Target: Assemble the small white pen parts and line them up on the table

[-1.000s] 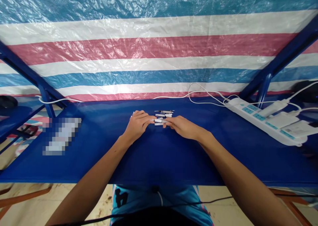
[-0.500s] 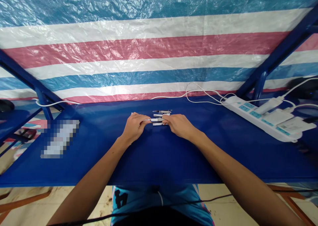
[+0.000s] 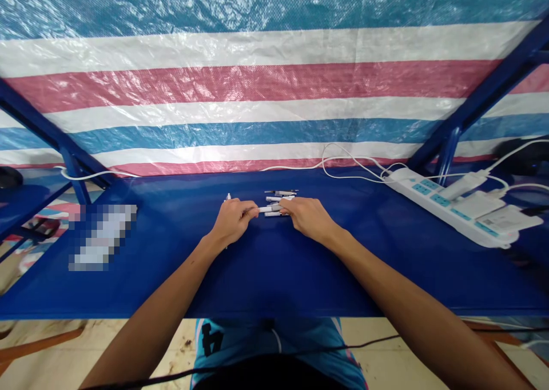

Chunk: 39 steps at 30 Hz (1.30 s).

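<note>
My left hand [image 3: 231,221] and my right hand [image 3: 309,218] meet at the middle of the blue tabletop [image 3: 274,275]. Between them runs a white pen [image 3: 269,209], with the fingers of both hands closed on it. A small pointed tip [image 3: 228,196] sticks out beyond my left hand, and the rest of that item is hidden. Just past my fingers lies a small group of white and black pens [image 3: 279,198], close to my right hand's fingertips. I cannot tell how many there are.
A white power strip [image 3: 446,207] with white plugs and cables lies at the right of the tabletop. A pixelated white object [image 3: 103,237] lies at the left. A striped tarp [image 3: 257,115] hangs behind the blue metal frame [image 3: 472,115].
The white pen shows less between my hands, which sit slightly closer together. The view has shifted a little, moving the power strip toward the left.
</note>
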Each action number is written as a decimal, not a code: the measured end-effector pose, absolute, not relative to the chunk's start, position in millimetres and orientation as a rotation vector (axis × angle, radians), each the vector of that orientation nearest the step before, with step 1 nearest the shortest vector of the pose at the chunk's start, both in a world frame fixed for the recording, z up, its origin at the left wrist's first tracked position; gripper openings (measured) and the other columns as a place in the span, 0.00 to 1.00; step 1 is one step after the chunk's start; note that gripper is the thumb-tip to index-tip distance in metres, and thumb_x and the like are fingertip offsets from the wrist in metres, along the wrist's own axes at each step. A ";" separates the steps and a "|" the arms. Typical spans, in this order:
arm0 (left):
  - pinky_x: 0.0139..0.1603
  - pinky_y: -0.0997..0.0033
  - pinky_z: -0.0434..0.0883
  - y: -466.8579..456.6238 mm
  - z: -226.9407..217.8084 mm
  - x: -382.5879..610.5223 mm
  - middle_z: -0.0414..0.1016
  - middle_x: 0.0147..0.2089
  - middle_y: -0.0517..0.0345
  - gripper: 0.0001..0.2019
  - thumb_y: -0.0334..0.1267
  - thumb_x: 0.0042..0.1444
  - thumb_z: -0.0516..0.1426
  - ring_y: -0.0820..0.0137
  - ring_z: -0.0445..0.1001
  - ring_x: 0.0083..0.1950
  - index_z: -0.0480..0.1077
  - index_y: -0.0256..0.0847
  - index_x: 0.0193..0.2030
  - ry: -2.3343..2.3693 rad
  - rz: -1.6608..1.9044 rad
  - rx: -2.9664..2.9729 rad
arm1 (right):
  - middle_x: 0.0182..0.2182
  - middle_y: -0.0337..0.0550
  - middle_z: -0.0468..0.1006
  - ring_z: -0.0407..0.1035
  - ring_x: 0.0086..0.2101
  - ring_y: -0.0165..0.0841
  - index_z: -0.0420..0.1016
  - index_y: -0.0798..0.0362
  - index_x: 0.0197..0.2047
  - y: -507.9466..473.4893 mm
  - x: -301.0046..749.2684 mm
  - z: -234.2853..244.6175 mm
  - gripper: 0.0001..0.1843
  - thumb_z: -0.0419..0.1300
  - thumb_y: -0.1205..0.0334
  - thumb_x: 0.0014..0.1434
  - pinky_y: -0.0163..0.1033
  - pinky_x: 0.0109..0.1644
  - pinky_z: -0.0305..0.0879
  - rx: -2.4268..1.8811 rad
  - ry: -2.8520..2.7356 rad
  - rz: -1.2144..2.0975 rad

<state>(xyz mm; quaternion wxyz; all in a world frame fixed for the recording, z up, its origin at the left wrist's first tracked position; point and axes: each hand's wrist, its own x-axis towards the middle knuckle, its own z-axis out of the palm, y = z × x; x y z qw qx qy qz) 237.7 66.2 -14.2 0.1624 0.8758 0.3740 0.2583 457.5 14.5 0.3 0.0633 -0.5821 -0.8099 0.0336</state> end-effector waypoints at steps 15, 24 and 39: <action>0.24 0.73 0.51 57.5 10.4 238.1 0.53 0.16 0.66 0.17 0.45 0.57 0.50 0.74 0.55 0.21 0.65 0.40 0.21 0.893 0.650 2.121 | 0.30 0.45 0.81 0.72 0.31 0.33 0.81 0.52 0.43 18.5 468.7 -27.6 0.15 0.52 0.71 0.69 0.36 0.31 0.50 -1.331 -2.344 -0.224; 0.20 0.74 0.44 63.1 10.6 234.7 0.46 0.16 0.71 0.22 0.54 0.57 0.57 0.78 0.44 0.18 0.58 0.43 0.21 0.738 0.429 1.732 | 0.27 0.43 0.80 0.72 0.30 0.31 0.81 0.53 0.40 19.8 471.4 -35.3 0.21 0.47 0.69 0.75 0.34 0.33 0.59 -0.973 -2.242 -0.492; 0.44 0.65 0.67 72.6 -21.3 233.8 0.82 0.38 0.50 0.25 0.50 0.75 0.45 0.63 0.74 0.39 0.78 0.40 0.41 0.884 0.888 2.723 | 0.35 0.46 0.82 0.74 0.32 0.36 0.75 0.51 0.48 19.8 470.2 -19.2 0.18 0.45 0.61 0.76 0.38 0.39 0.64 -1.372 -2.381 0.431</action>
